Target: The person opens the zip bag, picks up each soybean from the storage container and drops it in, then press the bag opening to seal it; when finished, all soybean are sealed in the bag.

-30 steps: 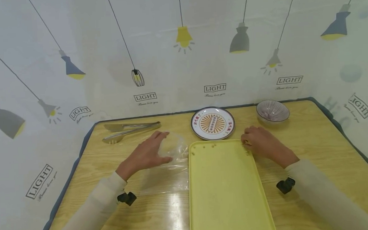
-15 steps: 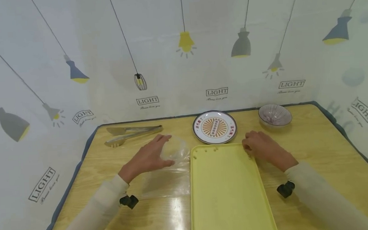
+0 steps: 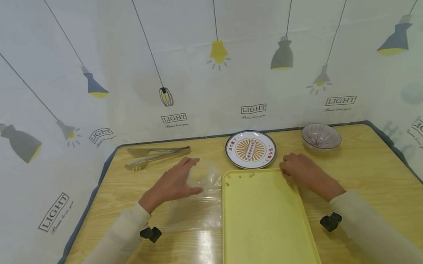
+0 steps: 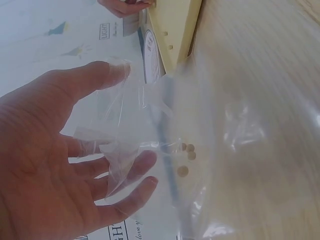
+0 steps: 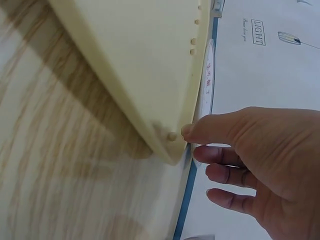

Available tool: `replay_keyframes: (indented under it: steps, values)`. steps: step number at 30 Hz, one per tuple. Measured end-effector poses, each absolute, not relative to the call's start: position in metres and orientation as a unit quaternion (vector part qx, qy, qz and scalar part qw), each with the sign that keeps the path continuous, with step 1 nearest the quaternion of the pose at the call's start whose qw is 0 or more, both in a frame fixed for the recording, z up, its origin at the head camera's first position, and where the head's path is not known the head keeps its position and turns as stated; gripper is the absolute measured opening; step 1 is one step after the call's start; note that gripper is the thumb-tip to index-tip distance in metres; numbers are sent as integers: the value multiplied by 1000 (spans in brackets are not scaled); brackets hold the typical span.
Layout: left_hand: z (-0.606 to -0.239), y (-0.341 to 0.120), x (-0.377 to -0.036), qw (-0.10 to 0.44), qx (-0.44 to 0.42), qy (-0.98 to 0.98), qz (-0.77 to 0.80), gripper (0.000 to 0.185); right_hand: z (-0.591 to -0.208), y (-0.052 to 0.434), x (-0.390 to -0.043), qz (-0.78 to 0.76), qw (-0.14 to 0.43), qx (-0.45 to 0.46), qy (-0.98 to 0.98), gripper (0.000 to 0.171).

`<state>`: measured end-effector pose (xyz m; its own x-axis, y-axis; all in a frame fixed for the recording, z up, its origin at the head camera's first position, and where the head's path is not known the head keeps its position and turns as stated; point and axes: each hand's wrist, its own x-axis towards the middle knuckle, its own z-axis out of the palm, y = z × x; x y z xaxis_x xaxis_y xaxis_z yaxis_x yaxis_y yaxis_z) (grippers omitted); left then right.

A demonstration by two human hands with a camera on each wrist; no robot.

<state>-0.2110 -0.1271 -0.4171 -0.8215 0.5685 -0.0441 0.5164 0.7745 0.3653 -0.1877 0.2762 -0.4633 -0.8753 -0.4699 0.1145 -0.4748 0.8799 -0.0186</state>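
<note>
A clear plastic bag [image 3: 197,205] lies on the wooden table left of a yellow tray [image 3: 265,224]. My left hand [image 3: 191,176] is cupped round the bag's far end, the film held between thumb and fingers. In the left wrist view the plastic bag [image 4: 225,150] drapes over my left hand [image 4: 132,120], and a few small round beans [image 4: 186,152] sit inside it. My right hand [image 3: 287,170] rests at the tray's far right corner. In the right wrist view its thumb [image 5: 210,131] touches that corner beside a single bean [image 5: 172,136]. More beans [image 3: 240,177] lie along the tray's far edge.
A patterned plate [image 3: 250,149] stands just beyond the tray, a ribbed bowl [image 3: 320,136] to its right. Metal tongs [image 3: 156,156] lie at the back left. A lamp-printed curtain closes off the table's back and sides.
Both hands keep their places on the bag and at the tray corner. Only the head view has shifted slightly.
</note>
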Motion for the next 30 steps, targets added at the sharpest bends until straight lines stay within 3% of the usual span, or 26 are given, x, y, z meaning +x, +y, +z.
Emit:
replay_keyframes:
  steps: [18, 30]
  values:
    - [-417, -138, -204, 99, 271, 940, 181, 92, -427, 221, -197, 26, 127, 308, -943, 13]
    - [-416, -130, -209, 88, 303, 931, 183, 90, -375, 163, -204, 26, 185, 374, -908, 12]
